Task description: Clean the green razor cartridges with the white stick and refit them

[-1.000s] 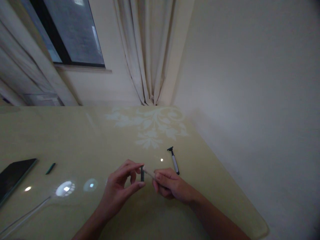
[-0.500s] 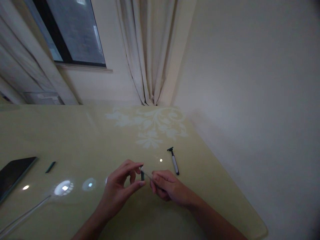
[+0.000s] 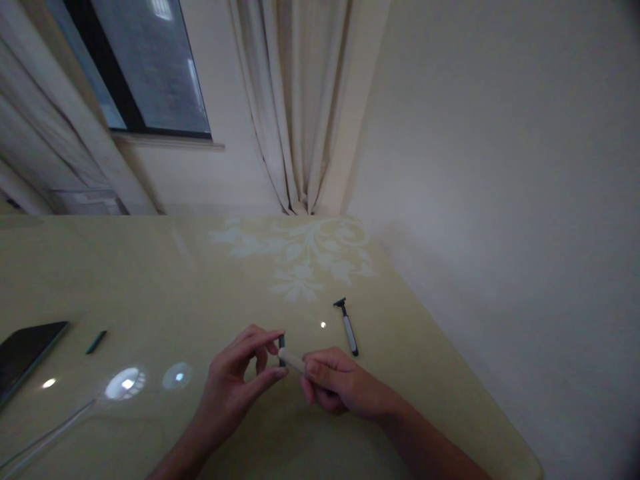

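Between the fingertips and thumb of my left hand (image 3: 245,373) is a small dark green strip, which looks like a razor head (image 3: 282,341), held upright by its two ends. My right hand (image 3: 337,380) is closed round a pale, flat stick with a rounded end (image 3: 294,361). The stick's tip overlaps the middle of the razor head from my view; I cannot tell whether they touch. Beyond my right hand lies a razor (image 3: 349,327) with a grey and black handle, its head pointing away from me.
A similar dark green strip (image 3: 96,342) lies at the left of the glossy, pale yellow table (image 3: 200,287). Further left is a flat dark slab (image 3: 27,350), with a thin pale rod or cable (image 3: 47,435) nearer me. A wall (image 3: 500,233) borders the table's right side.
The pale stick has turned from edge-on to showing its broad side, and its tip now covers the middle of the razor head. Both hands keep their grips.
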`<state>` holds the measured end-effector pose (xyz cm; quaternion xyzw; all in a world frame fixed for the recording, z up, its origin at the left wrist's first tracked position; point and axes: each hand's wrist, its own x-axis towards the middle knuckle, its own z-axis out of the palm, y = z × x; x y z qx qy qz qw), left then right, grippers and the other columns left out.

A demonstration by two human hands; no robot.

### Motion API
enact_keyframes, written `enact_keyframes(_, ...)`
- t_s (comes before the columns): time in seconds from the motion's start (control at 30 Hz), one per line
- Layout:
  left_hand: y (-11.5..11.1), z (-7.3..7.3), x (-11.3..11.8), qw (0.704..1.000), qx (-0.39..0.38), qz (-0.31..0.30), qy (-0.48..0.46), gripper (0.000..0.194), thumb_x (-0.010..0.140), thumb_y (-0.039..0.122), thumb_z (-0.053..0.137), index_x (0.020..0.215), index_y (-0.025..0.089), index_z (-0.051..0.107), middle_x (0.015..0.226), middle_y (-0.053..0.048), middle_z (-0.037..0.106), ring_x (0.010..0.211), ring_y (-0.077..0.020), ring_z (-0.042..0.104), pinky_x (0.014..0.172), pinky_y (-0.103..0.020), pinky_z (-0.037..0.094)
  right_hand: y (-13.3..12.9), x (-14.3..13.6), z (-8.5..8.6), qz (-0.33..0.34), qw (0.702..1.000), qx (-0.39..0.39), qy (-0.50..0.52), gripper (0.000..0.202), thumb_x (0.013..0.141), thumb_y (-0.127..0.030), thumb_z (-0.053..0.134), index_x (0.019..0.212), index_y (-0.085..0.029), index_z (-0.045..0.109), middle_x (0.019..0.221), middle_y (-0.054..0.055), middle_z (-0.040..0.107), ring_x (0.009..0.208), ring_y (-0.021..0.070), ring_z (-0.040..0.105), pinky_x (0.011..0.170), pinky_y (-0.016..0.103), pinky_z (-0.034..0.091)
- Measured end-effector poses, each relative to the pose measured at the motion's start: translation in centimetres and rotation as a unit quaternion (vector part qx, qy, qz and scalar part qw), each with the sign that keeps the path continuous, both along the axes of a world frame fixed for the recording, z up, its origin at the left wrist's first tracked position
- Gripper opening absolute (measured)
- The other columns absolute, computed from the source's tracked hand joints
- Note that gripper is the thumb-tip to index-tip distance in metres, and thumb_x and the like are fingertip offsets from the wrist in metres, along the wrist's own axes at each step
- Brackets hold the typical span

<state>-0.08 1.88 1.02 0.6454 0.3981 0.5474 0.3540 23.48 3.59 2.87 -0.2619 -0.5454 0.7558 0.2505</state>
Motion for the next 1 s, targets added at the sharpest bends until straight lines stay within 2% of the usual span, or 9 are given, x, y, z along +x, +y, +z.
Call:
enact_keyframes(0.13,-0.03,0.18,-0.04,1.0,0.002,-0.001,0.006,0.04,0.087,0.027,0.087,0.126,0.031,0.08,0.083,0.001,0.064,0.073,-0.0144,0.062,0.069,-0.027,0.05,0.15,0.06,0.13,-0.035,0.999,-0.003,0.001,0.056,0.101,-0.069,0.058,0.079,-0.018,0.059,0.046,-0.011,0.038,0.037,0.0067,0.025,0.038,0.021,0.019)
enact_keyframes(0.27,-0.03,0.19,0.15,1.0,0.007,-0.003,0.001,0.037,0.089,0.029,0.086,0.125,0.03,0.081,0.084,-0.001,0.065,0.071,-0.0145,0.061,0.066,-0.026,0.05,-0.27,-0.1,0.46,0.015,1.0,0.014,-0.003,0.056,0.102,-0.068,0.058,0.079,-0.017,0.062,0.05,-0.009,0.041,0.041,0.007,0.031,0.041,0.02,0.024)
enact_keyframes(0.33,-0.09,0.25,0.21,1.0,0.011,-0.004,0.0,0.035,0.089,0.03,0.085,0.124,0.029,0.081,0.084,-0.001,0.065,0.071,-0.0148,0.06,0.066,-0.026,0.051,-0.41,-0.06,0.58,0.019,1.0,0.024,0.004,0.056,0.103,-0.067,0.058,0.08,-0.016,0.063,0.052,-0.008,0.042,0.043,0.0072,0.033,0.042,0.02,0.025)
enact_keyframes(0.47,-0.24,0.52,0.14,1.0,0.012,0.005,0.012,0.039,0.088,0.03,0.087,0.125,0.03,0.08,0.081,0.001,0.063,0.072,-0.0151,0.061,0.069,-0.027,0.05,-0.18,0.04,0.37,-0.036,0.999,0.012,0.013,0.054,0.103,-0.067,0.058,0.08,-0.018,0.059,0.05,-0.011,0.036,0.041,0.0067,0.024,0.04,0.021,0.019)
enact_keyframes(0.53,-0.26,0.59,0.04,1.0,0.013,0.008,0.015,0.039,0.088,0.029,0.087,0.126,0.031,0.079,0.082,0.001,0.063,0.073,-0.0152,0.061,0.07,-0.028,0.051,-0.11,-0.03,0.18,-0.038,0.999,0.005,0.001,0.055,0.104,-0.067,0.057,0.08,-0.018,0.058,0.05,-0.011,0.035,0.041,0.0066,0.023,0.039,0.021,0.018)
enact_keyframes(0.7,-0.12,0.48,-0.15,1.0,0.009,0.011,0.019,0.039,0.089,0.028,0.085,0.128,0.032,0.079,0.087,0.0,0.064,0.071,-0.0147,0.06,0.067,-0.027,0.05,-0.36,-0.08,0.15,0.005,1.0,0.023,-0.001,0.056,0.104,-0.067,0.057,0.081,-0.016,0.061,0.053,-0.009,0.039,0.044,0.007,0.03,0.041,0.021,0.022)
enact_keyframes(0.87,-0.12,0.56,-0.03,1.0,0.008,0.013,0.019,0.039,0.089,0.027,0.086,0.127,0.032,0.078,0.085,0.001,0.063,0.073,-0.0144,0.062,0.071,-0.028,0.051,-0.2,-0.15,0.16,-0.044,0.999,-0.009,0.021,0.053,0.104,-0.066,0.057,0.079,-0.019,0.056,0.05,-0.012,0.032,0.041,0.0068,0.02,0.039,0.021,0.016)
enact_keyframes(1.0,-0.06,0.61,0.06,1.0,0.015,0.017,0.017,0.039,0.089,0.027,0.085,0.127,0.031,0.079,0.082,0.002,0.062,0.071,-0.0136,0.06,0.069,-0.027,0.05,-0.47,-0.39,0.4,-0.013,1.0,0.016,-0.019,0.055,0.104,-0.067,0.056,0.081,-0.017,0.059,0.054,-0.009,0.039,0.044,0.007,0.028,0.042,0.02,0.021)
